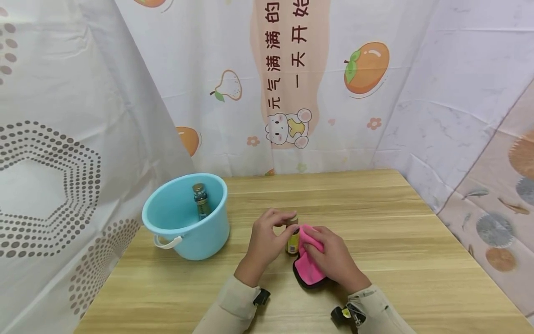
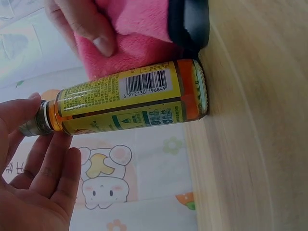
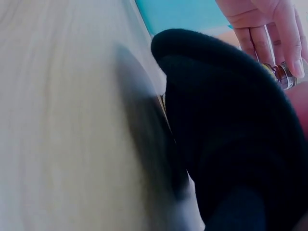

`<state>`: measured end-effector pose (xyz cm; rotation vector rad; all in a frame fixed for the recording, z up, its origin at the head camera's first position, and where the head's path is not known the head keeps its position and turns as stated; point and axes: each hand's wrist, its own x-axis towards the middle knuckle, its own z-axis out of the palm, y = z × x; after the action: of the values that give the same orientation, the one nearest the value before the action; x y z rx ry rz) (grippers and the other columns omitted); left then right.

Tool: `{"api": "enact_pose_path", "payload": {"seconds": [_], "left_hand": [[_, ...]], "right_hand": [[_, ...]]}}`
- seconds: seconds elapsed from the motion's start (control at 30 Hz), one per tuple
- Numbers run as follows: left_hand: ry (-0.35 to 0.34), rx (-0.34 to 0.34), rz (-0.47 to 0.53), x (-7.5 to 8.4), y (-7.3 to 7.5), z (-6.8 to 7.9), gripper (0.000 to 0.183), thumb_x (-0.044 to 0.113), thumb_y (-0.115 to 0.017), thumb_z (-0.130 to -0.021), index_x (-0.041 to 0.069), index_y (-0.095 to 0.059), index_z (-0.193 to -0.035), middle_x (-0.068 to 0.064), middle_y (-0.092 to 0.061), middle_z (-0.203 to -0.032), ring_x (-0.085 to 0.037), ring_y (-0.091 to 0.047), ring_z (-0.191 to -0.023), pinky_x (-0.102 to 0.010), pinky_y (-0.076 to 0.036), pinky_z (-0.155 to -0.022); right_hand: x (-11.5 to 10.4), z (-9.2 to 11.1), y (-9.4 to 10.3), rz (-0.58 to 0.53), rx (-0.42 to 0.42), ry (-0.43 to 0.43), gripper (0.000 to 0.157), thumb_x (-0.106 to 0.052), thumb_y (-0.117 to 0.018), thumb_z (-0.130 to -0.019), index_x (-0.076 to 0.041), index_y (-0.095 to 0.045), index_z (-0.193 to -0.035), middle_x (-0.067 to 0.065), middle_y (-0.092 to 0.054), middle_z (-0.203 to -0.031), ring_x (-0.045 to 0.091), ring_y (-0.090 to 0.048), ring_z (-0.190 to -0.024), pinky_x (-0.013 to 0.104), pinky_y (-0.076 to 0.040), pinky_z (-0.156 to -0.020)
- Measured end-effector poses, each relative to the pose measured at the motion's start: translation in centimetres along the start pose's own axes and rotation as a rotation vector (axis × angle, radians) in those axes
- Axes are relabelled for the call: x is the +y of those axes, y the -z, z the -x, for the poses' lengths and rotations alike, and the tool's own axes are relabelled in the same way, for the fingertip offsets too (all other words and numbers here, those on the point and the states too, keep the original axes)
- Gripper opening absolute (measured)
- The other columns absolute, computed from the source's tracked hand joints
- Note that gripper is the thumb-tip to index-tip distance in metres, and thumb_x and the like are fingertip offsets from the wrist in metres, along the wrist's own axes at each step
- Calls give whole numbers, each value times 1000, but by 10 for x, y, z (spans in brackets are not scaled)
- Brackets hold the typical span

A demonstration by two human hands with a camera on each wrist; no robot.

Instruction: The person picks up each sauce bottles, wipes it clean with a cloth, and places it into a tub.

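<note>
Wiping seems the present step: the left grip (image 1: 264, 239) pinches an upright, yellow-labelled glass bottle (image 1: 293, 245) at its top, midway between the side edges of the surface (image 1: 396, 222); the right grip (image 1: 333, 255) clasps a pink plush cloth (image 1: 309, 272) against it. Next probably needs careful turning.

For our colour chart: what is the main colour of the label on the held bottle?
Yellow; the label shows best in the left wrist view.

Hands (image 1: 267, 239) (image 1: 332, 256) close together, fingers (image 2: 50, 166) bent.
</note>
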<state>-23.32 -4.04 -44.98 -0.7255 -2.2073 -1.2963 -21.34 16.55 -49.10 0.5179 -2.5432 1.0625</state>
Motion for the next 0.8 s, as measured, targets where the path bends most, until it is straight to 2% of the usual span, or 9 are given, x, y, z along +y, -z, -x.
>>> {"api": "enact_pose_path", "payload": {"seconds": [0.23,0.43,0.53,0.67,0.8], "left_hand": [[-16,6,-1,0,-1,0,31,21,-82,-91,20,-77,-121,7,-69,-105,-4,-70,-95,-26,-61,-88],[-28,0,8,1,0,0,31,20,-81,-92,19,-77,-122,7,-70,-108,-5,-72,-95,-25,-61,-89],[-47,0,18,0,-1,0,31,18,-82,-91,18,-77,-121,6,-72,-108,-7,-72,-95,-25,-61,-89],[-64,-2,35,-1,-2,-1,30,16,-81,-91,16,-77,-121,4,-73,-110,-8,-73,-97,-24,-60,-89],[-62,-6,50,-2,-2,-1,29,15,-80,-92,16,-77,-121,3,-73,-112,-8,-72,-100,-23,-60,-90]], "right_hand": [[-2,-2,4,-116,74,83,46,-16,-76,-96,-21,-67,-140,-1,-68,-132,13,-66,-114,37,-60,-92],[-3,-3,5,-214,135,160,50,-10,-74,-96,-22,-64,-143,0,-64,-141,16,-65,-121,17,-54,-94],[-4,-3,5,-251,155,178,50,-8,-74,-96,-19,-63,-144,3,-62,-143,18,-65,-122,11,-51,-96],[-5,-3,6,-281,169,190,49,-9,-74,-96,-17,-64,-143,4,-62,-144,19,-64,-123,11,-50,-98],[-4,-4,7,-278,140,176,46,-10,-73,-97,-17,-64,-143,3,-62,-143,17,-65,-120,14,-54,-93]]}}
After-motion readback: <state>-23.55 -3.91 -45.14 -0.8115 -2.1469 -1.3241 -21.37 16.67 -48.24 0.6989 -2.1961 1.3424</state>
